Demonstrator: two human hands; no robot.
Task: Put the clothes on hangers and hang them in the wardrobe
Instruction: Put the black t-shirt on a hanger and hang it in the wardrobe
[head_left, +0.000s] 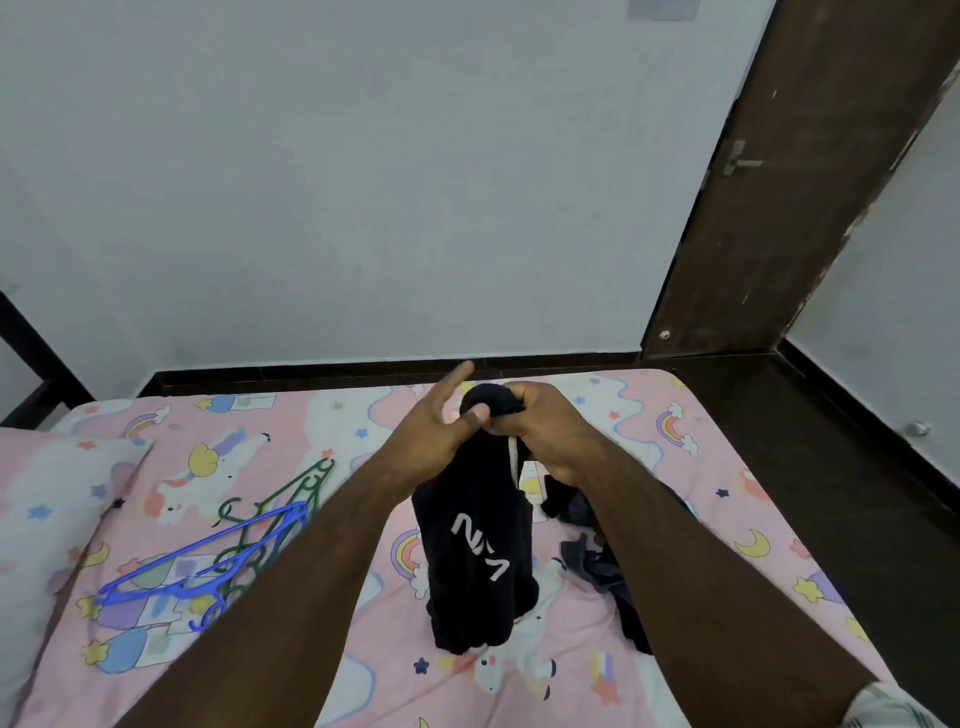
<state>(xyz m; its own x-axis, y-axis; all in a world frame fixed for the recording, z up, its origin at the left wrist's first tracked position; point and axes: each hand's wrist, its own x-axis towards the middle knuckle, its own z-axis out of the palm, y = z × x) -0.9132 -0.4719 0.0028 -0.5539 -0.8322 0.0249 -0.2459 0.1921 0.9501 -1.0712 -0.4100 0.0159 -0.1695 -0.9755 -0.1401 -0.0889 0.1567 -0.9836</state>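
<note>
Right now: a person is holding up a black garment (475, 545) over the bed (649, 457) in the middle of the frame.
Right hand (545, 426): it is squeezing the top of the black garment in a tight fist, so the cloth is hanging down with its bottom end touching the bed.
Left hand (434, 431): its fingers are mostly straight and pointing up, and the thumb is pressing on the bunched cloth just beside the right hand. It is not wrapping around anything.
White letters: they are showing on the front of the hanging cloth, upside down.
Hangers: a blue hanger (202, 564) is lying on a green hanger (280, 499) at the lower left of the frame, near the pillow (47, 499). Nobody is touching them.
More clothes: a dark pile (597, 551) is lying on the bed at the lower right, partly hiding behind the right arm.
Wardrobe: I am not seeing it in this view.
Doing it well: I think the cloth is too bunched up for a hanger. Shaking it open and finding the neck hole or shoulders first should help. Then one hand can be fetching the blue hanger while the other is holding the cloth.
</note>
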